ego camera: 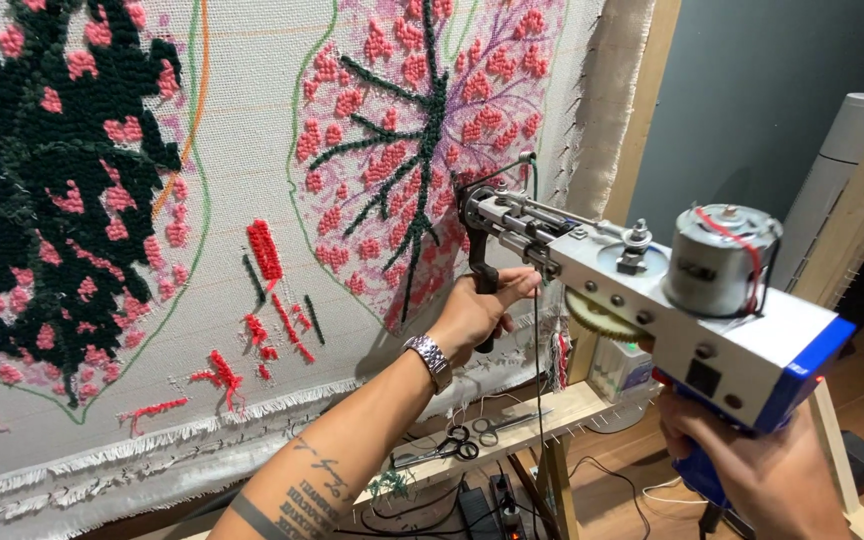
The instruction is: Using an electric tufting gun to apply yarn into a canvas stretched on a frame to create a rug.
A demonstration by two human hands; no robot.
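A dark green and pink tufted leaf [52, 190] filled the left part of the stretched backing cloth [242, 150], its lower edge frayed along the wooden frame [552, 410]. Nearer the middle of the cloth sat loose red tufts [264, 250], and right of them a pink leaf with dark green veins [422, 140]. The left hand [477, 310], a metal watch [432, 360] on its wrist, was clenched around the black front handle [482, 275] of the tufting gun [652, 290], whose needle end met the cloth at the pink leaf's right edge. Below, scissors [457, 445] lay on the frame's bottom rail. At the lower right, the right hand [762, 470] gripped the gun's blue rear handle [702, 470], fingers wrapped tightly beneath the silver motor [717, 260].
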